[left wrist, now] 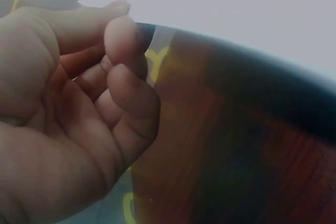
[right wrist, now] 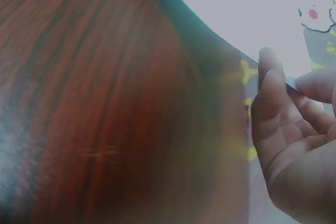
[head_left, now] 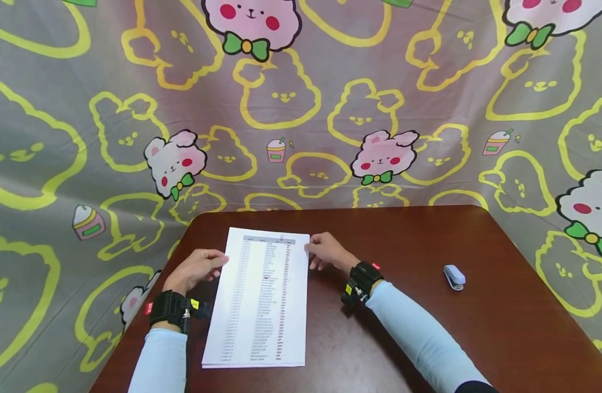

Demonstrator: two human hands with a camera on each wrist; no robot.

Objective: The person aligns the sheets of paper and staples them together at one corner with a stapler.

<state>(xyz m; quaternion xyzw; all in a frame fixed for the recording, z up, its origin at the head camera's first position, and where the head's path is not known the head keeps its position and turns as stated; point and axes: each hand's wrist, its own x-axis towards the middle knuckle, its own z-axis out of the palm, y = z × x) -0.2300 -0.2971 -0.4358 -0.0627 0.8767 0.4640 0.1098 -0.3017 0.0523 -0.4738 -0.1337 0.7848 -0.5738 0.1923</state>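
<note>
White sheets of paper (head_left: 254, 300), printed with a table that has a grey header row and a column of red text, are held up between both hands. My left hand (head_left: 199, 267) pinches the left edge between thumb and fingertips. On the opposite side, my right hand (head_left: 330, 251) pinches the right edge near its upper corner. In the left wrist view, the thumb and index finger of the left hand (left wrist: 79, 103) meet at the paper's edge (left wrist: 236, 14). The right wrist view has the right hand (right wrist: 294, 135) gripping the paper (right wrist: 236, 14), fingers behind it.
A light blue stapler (head_left: 454, 277) lies on the right part of the brown wooden table (head_left: 379, 338). Behind the table hangs a grey cloth (head_left: 320, 65) with yellow outlines and cartoon rabbits. Each wrist wears a black camera strap (head_left: 167, 308).
</note>
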